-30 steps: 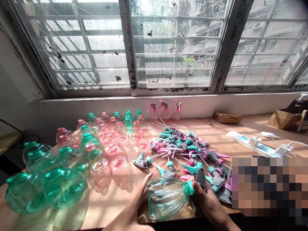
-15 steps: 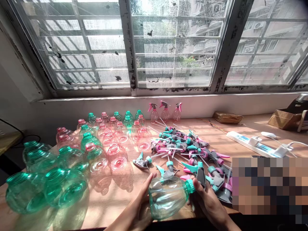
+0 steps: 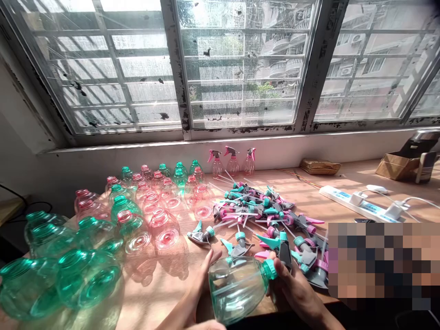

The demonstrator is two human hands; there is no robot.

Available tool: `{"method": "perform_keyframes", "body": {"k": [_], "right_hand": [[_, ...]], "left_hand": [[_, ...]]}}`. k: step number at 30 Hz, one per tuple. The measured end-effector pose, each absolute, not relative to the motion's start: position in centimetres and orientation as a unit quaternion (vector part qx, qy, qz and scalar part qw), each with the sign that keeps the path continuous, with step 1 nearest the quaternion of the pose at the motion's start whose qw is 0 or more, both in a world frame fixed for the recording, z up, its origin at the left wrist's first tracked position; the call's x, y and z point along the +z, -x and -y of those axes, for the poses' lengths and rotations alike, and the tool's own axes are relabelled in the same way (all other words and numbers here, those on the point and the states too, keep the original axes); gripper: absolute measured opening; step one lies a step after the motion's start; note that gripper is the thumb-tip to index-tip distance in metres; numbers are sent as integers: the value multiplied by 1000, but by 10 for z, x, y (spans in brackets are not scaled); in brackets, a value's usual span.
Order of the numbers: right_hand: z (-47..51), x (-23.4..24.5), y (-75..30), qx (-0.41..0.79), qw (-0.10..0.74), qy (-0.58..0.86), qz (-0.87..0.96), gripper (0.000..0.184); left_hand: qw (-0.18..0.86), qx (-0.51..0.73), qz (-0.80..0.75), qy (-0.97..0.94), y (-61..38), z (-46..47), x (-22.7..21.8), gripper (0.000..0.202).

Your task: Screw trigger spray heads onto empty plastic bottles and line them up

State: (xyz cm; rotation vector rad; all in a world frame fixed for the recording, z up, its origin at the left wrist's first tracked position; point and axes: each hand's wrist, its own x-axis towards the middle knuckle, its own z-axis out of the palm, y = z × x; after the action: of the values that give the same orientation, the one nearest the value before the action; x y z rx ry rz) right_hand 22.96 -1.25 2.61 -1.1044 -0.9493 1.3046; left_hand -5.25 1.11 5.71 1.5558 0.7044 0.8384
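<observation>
Here, my hands hold a green bottle (image 3: 235, 306) tilted on its side — above the table's (image 3: 147, 295) near edge.
My left hand (image 3: 196, 293) cups its base; my right hand (image 3: 292, 284) grips the turquoise collar (image 3: 269, 269), best kept square to the neck. Inside, a pale streak (image 3: 235, 285) may be a straw; uncapped bottles (image 3: 88, 282) at left show no liquid.
</observation>
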Motion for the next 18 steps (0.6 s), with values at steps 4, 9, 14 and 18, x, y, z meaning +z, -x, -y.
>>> {"method": "perform_keyframes", "body": {"k": [4,9,14,18], "right_hand": [[13,29,-229,569,550,454,408,63],[13,32,-228,587,540,450,403,64],[12,27,-228,581,547,450,401,63],[12,26,-228,575,546,462,397,61]], "left_hand": [[581,364,-318,-655,51,-10,54,57],[595,357,-320,-645,50,-6,40,109],[618,352,-299,-636,46,-6,34,98],[644,351,-283,-618,47,-3,31,80]]}}
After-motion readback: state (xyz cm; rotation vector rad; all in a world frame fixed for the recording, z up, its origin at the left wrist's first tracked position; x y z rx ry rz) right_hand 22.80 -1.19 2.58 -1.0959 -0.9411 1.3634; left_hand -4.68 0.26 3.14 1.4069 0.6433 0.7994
